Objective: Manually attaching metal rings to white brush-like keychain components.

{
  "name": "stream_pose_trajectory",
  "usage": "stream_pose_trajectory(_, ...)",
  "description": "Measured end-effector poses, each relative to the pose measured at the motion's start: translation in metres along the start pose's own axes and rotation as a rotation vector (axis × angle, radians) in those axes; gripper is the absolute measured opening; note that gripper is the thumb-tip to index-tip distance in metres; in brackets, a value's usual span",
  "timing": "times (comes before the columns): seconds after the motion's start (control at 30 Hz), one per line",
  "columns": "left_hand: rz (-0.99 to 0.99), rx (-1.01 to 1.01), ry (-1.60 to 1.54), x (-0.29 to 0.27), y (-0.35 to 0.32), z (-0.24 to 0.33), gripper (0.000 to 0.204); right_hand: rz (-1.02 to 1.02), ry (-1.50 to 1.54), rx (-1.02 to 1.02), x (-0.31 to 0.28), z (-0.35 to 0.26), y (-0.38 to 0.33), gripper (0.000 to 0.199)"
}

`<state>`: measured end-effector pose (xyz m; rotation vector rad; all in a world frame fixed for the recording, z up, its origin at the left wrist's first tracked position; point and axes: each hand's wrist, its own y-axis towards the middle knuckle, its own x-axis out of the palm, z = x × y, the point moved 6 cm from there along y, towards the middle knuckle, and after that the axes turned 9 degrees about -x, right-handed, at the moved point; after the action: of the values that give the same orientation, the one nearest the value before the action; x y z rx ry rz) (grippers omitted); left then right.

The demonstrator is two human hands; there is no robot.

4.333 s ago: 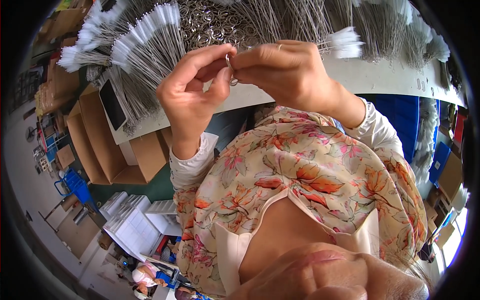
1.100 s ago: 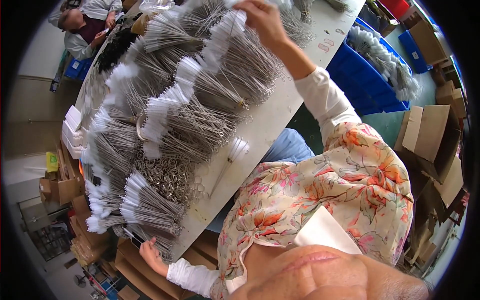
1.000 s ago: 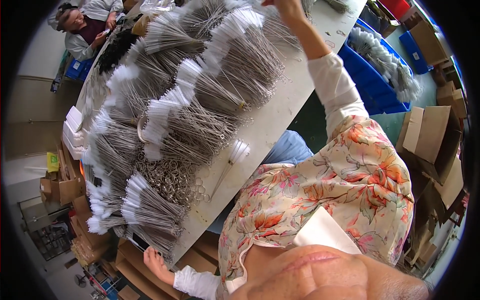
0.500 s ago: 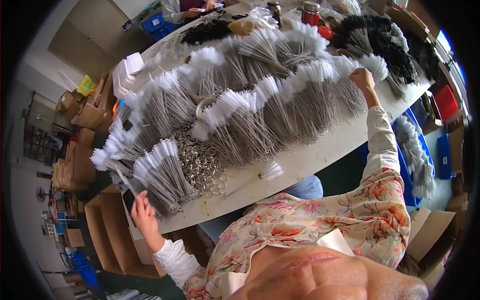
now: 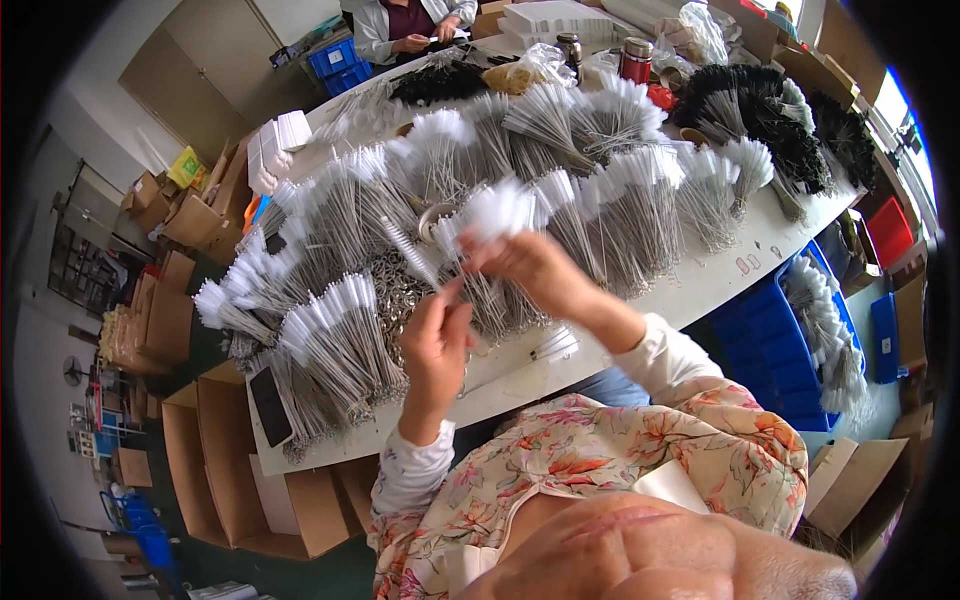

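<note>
My left hand [image 5: 437, 345] is closed around a slender white-bristled wire brush [image 5: 403, 244], which slants up and to the left from my fingertips. Close by on the right, my right hand [image 5: 550, 280] grips a bunch of white brushes [image 5: 500, 205] by its lower part; motion blurs it, so how many there are I cannot tell. Both hands hover over the near middle of the table, above a heap of metal rings [image 5: 392, 290]. Rows of white-tipped wire brushes [image 5: 340, 320] fan out on both sides. One loose brush [image 5: 556, 345] lies by the near edge.
A black phone [image 5: 270, 405] rests at the table's left corner. Black brushes [image 5: 750, 105] pile up far right. A blue crate [image 5: 780, 340] with white brushes stands right of the table, cardboard boxes [image 5: 230, 460] on the left. Across the table, another person's hands [image 5: 430, 40] hold something white.
My right hand has come from the far-right brushes to the middle, bringing a bunch of brushes. My left hand has moved right from the left corner with its brush. The view has shifted slightly.
</note>
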<state>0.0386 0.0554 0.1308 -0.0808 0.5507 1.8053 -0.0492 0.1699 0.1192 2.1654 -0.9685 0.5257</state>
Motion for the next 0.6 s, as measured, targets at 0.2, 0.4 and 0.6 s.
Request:
stream_pose_trajectory(0.2, 0.311, 0.518, 0.336, -0.025, -0.006, 0.019, 0.010, -0.265, -0.515, -0.223, 0.050, 0.001, -0.019, 0.040)
stream_pose_trajectory(0.4, 0.192, 0.571, 0.260, -0.003, -0.031, 0.000, 0.025, 0.128, 0.186, 0.262, 0.010, 0.063, -0.035, 0.030)
stream_pose_trajectory(0.6, -0.046, 0.586, 0.364, 0.009, -0.033, -0.007, 0.035, 0.215, 0.406, 0.233, 0.001, 0.035, -0.020, 0.017)
